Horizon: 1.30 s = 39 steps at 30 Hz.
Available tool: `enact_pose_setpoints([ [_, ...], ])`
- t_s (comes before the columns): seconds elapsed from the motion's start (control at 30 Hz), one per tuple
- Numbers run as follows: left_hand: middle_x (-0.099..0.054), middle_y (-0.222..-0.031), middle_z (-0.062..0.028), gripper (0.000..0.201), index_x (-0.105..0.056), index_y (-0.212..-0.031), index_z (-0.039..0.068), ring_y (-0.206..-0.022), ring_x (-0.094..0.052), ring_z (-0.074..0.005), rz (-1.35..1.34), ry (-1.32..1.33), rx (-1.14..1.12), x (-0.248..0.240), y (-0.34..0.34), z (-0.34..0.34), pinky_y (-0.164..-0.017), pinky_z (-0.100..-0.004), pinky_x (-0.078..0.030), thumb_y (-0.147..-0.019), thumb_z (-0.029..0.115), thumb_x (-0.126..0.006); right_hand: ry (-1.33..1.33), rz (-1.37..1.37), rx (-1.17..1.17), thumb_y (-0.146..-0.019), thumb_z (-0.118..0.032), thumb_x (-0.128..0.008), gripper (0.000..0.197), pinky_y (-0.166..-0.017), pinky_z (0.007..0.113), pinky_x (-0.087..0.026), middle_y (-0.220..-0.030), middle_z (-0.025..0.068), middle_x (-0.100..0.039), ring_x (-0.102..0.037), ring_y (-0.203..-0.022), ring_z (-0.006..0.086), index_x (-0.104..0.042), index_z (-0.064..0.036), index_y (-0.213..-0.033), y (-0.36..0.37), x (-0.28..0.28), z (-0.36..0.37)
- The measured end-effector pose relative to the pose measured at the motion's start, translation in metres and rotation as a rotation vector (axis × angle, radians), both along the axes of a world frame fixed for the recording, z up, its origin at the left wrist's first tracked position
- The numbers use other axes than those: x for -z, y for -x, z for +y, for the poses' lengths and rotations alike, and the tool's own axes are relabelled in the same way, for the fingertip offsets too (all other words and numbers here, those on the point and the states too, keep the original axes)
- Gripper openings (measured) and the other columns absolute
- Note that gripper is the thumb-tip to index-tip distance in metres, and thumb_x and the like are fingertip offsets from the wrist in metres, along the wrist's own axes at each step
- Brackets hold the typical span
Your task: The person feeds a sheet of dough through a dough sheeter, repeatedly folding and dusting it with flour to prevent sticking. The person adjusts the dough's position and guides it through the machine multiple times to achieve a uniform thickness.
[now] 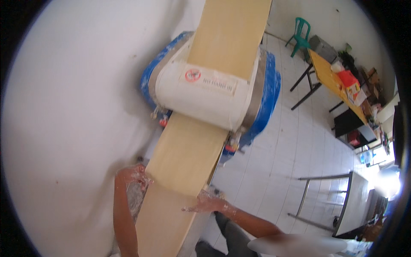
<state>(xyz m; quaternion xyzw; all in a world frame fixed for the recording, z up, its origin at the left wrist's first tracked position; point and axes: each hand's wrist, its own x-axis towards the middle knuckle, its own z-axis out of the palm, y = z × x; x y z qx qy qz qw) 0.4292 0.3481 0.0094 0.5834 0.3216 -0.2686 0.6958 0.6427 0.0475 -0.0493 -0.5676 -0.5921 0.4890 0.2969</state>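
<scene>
A dough sheeter (pixel 197 96) with a white rounded cover and blue side housings stands ahead of me, with a long pale yellow band (pixel 188 150) running through it. I cannot tell whether this surface is bare belt or a thin dough sheet. A faint crosswise line marks it between my hands. My left hand (pixel 135 174), dusted with white powder, is at the band's left edge, its fingers partly stretched toward it. On the right edge lies my right hand (pixel 206 202), also powdery, fingers reaching inward over the surface. Neither hand visibly holds anything.
A white wall (pixel 68 111) rises close on the left. Tiled floor (pixel 274 150) extends to the right. Beyond are a green plastic chair (pixel 301 36), a yellow-topped table (pixel 327 77) with packages on it, and a metal-framed table (pixel 353 205) nearer me.
</scene>
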Motion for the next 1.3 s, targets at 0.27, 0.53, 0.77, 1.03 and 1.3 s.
enact_pose_setpoints([
  [0.27,-0.072,-0.079,-0.0030,0.034,-0.072,-0.087,0.003,-0.059,-0.066,-0.0129,0.118,-0.259,0.156,-0.048,0.113,-0.077,-0.066,-0.0289,-0.049,-0.076,0.029,-0.091,0.315,0.317,0.006,-0.082,-0.050,-0.082,0.088,-0.109,0.042,-0.042,-0.141,0.0205,-0.053,-0.049,-0.132,0.0288,-0.046,0.0024,-0.143,0.128,-0.059,-0.069],
  [0.53,-0.073,-0.081,-0.0014,0.035,-0.075,-0.095,0.004,-0.062,-0.068,-0.0136,0.192,-0.240,0.148,-0.037,0.254,-0.135,-0.071,-0.0313,-0.054,-0.079,0.031,-0.089,0.346,0.297,0.080,-0.084,-0.052,-0.081,0.091,-0.109,0.042,-0.045,-0.141,0.0219,-0.054,-0.053,-0.130,0.0303,-0.043,0.0042,-0.145,0.291,-0.032,-0.133],
  [0.77,-0.074,-0.083,-0.0046,0.032,-0.076,-0.106,0.005,-0.064,-0.068,-0.0149,0.171,-0.196,-0.198,-0.008,0.333,-0.183,-0.067,-0.0336,-0.054,-0.079,0.022,-0.082,0.269,0.443,0.174,-0.088,-0.059,-0.073,0.093,-0.114,0.046,-0.040,-0.143,0.0283,-0.050,-0.050,-0.134,0.0379,-0.042,0.0092,-0.143,0.364,0.021,-0.180],
  [1.03,-0.071,-0.078,-0.0034,0.022,-0.076,-0.099,0.003,-0.064,-0.066,-0.0116,0.110,-0.380,-0.392,0.015,0.392,-0.234,-0.061,-0.0309,-0.051,-0.087,0.021,-0.079,0.345,0.375,0.119,-0.090,-0.054,-0.073,0.104,-0.120,0.045,-0.034,-0.154,0.0325,-0.036,-0.039,-0.144,0.0406,-0.022,0.0122,-0.152,0.393,0.027,-0.204],
  [1.3,-0.068,-0.076,-0.0013,0.023,-0.074,-0.100,-0.002,-0.061,-0.058,-0.0078,0.025,-0.518,-0.490,0.027,0.414,-0.268,-0.057,-0.0275,-0.049,-0.090,0.018,-0.076,0.179,0.534,0.306,-0.090,-0.037,-0.079,0.095,-0.118,0.042,-0.035,-0.153,0.0212,-0.039,-0.040,-0.142,0.0317,-0.022,0.0039,-0.156,0.426,0.042,-0.234],
])
